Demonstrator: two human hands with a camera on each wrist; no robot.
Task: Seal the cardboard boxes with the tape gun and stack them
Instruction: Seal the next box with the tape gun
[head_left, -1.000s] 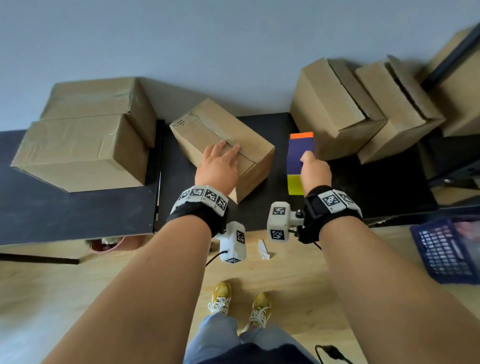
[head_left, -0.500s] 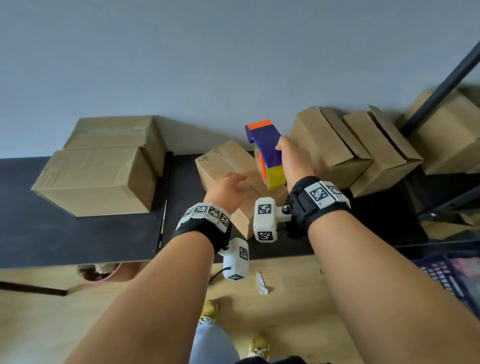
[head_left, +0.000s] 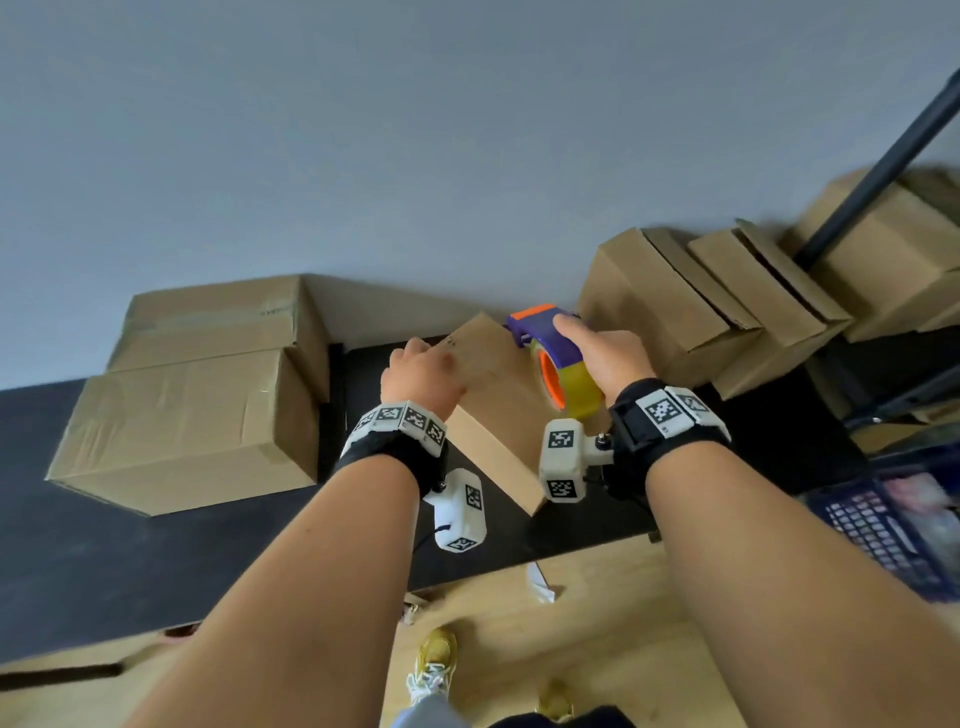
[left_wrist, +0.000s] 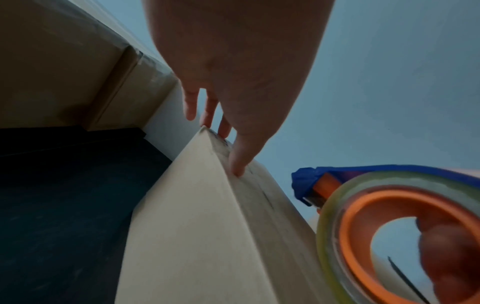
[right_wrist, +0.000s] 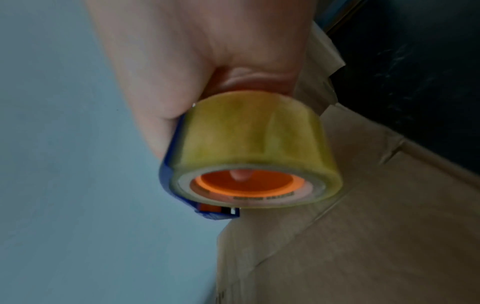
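A cardboard box (head_left: 498, 400) lies at an angle on the black table (head_left: 104, 545). My left hand (head_left: 423, 371) rests on the box's far left top edge, fingers (left_wrist: 237, 156) straight, pressing the cardboard (left_wrist: 207, 226). My right hand (head_left: 608, 353) grips the tape gun (head_left: 550, 348), blue and orange with a yellowish tape roll, held over the box's far right part. In the right wrist view the tape roll (right_wrist: 254, 148) hangs just above the box top (right_wrist: 363, 236), one finger through its orange core. Whether the tape gun touches the box I cannot tell.
Two sealed boxes (head_left: 192, 415) sit stacked at the left against the wall. Unsealed boxes (head_left: 670, 306) lean at the right, beside a black pole (head_left: 878, 166). A blue basket (head_left: 898, 525) stands on the floor at right. White scraps (head_left: 540, 584) lie on the wooden floor.
My right hand lifted the tape gun off the table and carried it left over the box's far end. My left hand slid along the box top to its far left edge.
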